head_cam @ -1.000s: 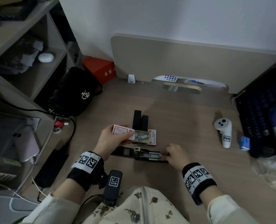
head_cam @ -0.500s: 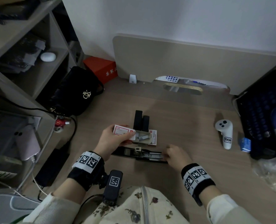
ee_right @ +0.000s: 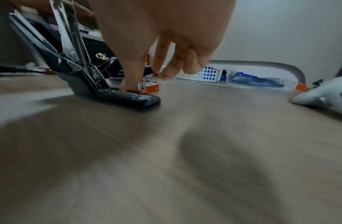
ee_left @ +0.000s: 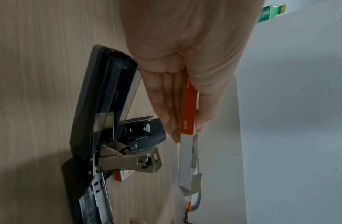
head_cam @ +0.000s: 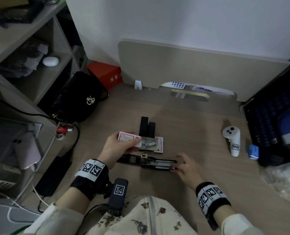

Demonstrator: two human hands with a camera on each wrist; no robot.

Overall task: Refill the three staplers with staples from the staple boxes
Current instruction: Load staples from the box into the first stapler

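Desk left edge crowded: black handbag (head_cam: pixel 76 99) and red box (head_cam: pixel 105 74) against the shelf unit; bare desk (head_cam: pixel 191 126) behind and right of the work area, out to the white controller (head_cam: pixel 231 139). Left hand (head_cam: pixel 114 148) pinches an opened staple box (head_cam: pixel 134 140), thumb on top and fingers beneath, held above the desk; tray slid out, grey staple strips visible inside. Two closed black staplers (head_cam: pixel 147 127) lie side by side just behind it. Open stapler (head_cam: pixel 147 162) lies flat along the near desk, lid swung back, metal magazine exposed. Right hand (head_cam: pixel 186 167) at its right end, fingers loosely spread, a fingertip (ee_right: pixel 126 86) apparently touching the magazine; contact blurred.
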